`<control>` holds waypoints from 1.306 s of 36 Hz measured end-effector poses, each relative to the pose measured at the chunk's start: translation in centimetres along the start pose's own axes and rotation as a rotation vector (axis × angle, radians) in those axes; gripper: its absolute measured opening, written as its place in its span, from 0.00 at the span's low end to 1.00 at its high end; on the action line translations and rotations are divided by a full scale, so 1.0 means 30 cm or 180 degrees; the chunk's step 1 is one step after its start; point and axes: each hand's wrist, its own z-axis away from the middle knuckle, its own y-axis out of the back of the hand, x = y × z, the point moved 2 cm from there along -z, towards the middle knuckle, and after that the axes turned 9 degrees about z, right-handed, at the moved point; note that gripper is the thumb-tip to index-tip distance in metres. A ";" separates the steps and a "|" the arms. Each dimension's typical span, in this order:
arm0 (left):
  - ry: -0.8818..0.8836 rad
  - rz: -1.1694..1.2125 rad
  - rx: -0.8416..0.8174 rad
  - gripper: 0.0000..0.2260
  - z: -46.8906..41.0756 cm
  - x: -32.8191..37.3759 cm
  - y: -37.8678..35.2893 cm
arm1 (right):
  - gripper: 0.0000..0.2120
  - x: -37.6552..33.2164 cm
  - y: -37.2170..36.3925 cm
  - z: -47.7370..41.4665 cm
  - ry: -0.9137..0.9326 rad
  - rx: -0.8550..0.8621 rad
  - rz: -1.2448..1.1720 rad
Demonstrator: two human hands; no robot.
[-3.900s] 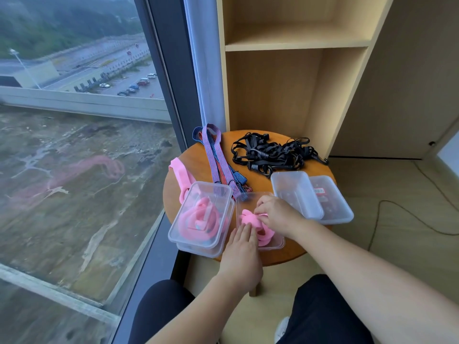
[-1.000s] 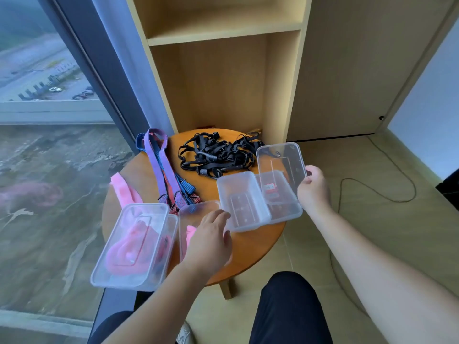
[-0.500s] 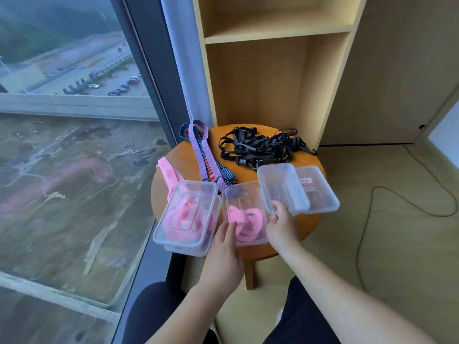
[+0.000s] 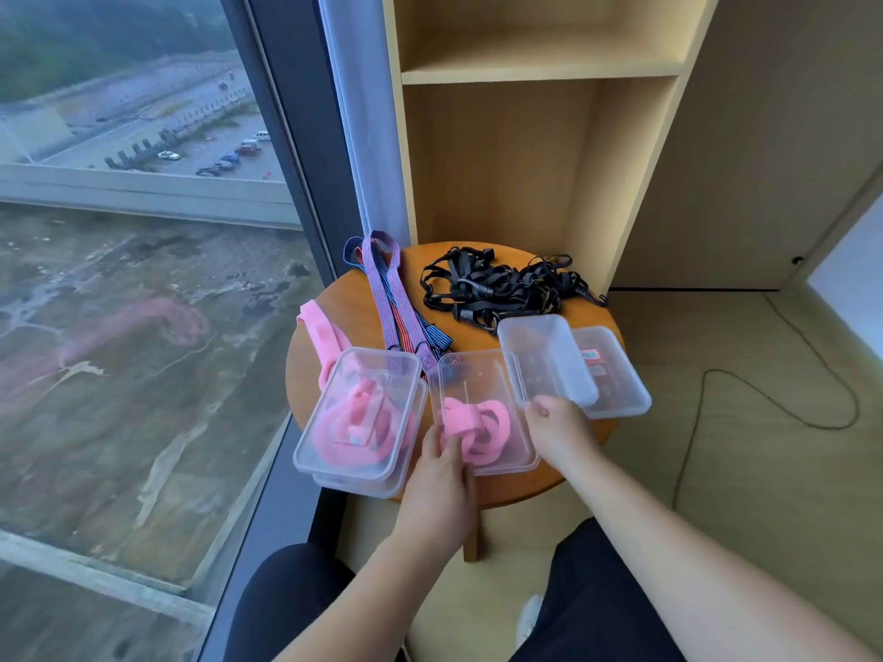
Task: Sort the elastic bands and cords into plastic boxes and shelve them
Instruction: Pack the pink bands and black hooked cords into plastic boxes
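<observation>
Left hand (image 4: 442, 475) is pressing straight fingers on the box's (image 4: 506, 463) newly brought lid (image 4: 470, 375); right hand (image 4: 556, 427) (fingertips hidden) is pinching its edge.

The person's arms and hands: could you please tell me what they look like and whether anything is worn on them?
The left forearm and right forearm are bare as far as the frame shows, with no sleeves in view. The left hand and right hand carry no gloves, rings, watch or bracelet that I can see.
</observation>
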 end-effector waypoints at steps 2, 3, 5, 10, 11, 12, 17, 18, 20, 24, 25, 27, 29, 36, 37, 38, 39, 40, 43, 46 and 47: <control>0.0062 -0.0074 -0.0107 0.19 -0.019 0.012 -0.007 | 0.19 0.007 0.026 -0.023 0.0002 0.0014 0.0114; 0.0095 -0.0126 -0.0146 0.19 -0.026 0.016 -0.008 | 0.17 0.007 0.034 -0.033 0.0035 -0.0051 0.0154; 0.0125 -0.0175 -0.0194 0.20 -0.037 0.017 -0.009 | 0.11 0.012 0.046 -0.034 0.0059 -0.0221 0.0132; 0.0049 -0.0284 -0.0220 0.21 -0.020 0.005 -0.005 | 0.19 0.015 0.028 0.006 0.0269 -0.0207 0.0293; 0.0023 -0.0283 -0.0187 0.22 -0.015 0.004 -0.002 | 0.17 0.014 0.018 0.009 0.0296 -0.0167 0.0321; -0.0013 -0.0283 -0.0147 0.22 -0.009 0.004 0.001 | 0.16 0.012 0.011 0.014 0.0312 -0.0134 0.0332; -0.0193 -0.0415 -0.0057 0.23 -0.016 0.003 0.011 | 0.14 -0.012 0.000 0.014 0.0575 0.0057 0.0496; -0.0216 -0.0439 -0.0048 0.23 -0.025 0.003 0.010 | 0.15 -0.023 0.003 0.012 0.0666 0.0051 0.0587; -0.0247 -0.0518 -0.0042 0.21 -0.046 0.005 0.005 | 0.13 -0.045 0.003 0.009 0.0841 -0.0019 0.0810; -0.0170 -0.0677 -0.0117 0.23 -0.091 0.003 -0.018 | 0.12 -0.061 -0.012 0.007 0.0969 -0.0193 0.1044; -0.0119 -0.0711 -0.0174 0.24 -0.099 0.000 -0.023 | 0.12 -0.059 -0.015 0.006 0.0985 -0.0194 0.1130; -0.0033 -0.0736 -0.0287 0.25 -0.109 -0.004 -0.031 | 0.12 -0.053 -0.016 0.006 0.1058 -0.0178 0.1371; -0.0005 -0.0730 -0.0391 0.25 -0.111 -0.006 -0.037 | 0.14 -0.048 -0.011 0.008 0.1124 -0.0168 0.1575; 0.0034 -0.0542 -0.0369 0.24 -0.118 -0.010 -0.024 | 0.16 -0.024 -0.019 0.004 0.1312 -0.0160 0.1624; 0.0038 -0.0472 -0.0317 0.25 -0.113 -0.005 -0.023 | 0.14 -0.020 -0.019 0.001 0.1282 -0.0208 0.1470; 0.0054 -0.0421 -0.0255 0.25 -0.105 -0.001 -0.024 | 0.12 -0.016 -0.019 -0.002 0.1233 -0.0259 0.1292; 0.0066 -0.0385 -0.0183 0.26 -0.097 0.003 -0.027 | 0.11 -0.011 -0.018 -0.005 0.1201 -0.0289 0.1127; 0.0074 -0.0359 -0.0115 0.26 -0.090 0.006 -0.030 | 0.10 -0.009 -0.017 -0.007 0.1204 -0.0288 0.1003; 0.0154 -0.0341 0.0042 0.27 -0.077 0.008 -0.039 | 0.11 -0.010 -0.018 -0.006 0.1253 -0.0276 0.0882; 0.0269 -0.0335 0.0095 0.29 -0.080 0.001 -0.035 | 0.12 -0.008 -0.025 -0.002 0.1204 -0.0337 0.0953; 0.0314 -0.0309 0.0061 0.29 -0.082 -0.003 -0.033 | 0.11 -0.007 -0.027 -0.001 0.1198 -0.0354 0.1014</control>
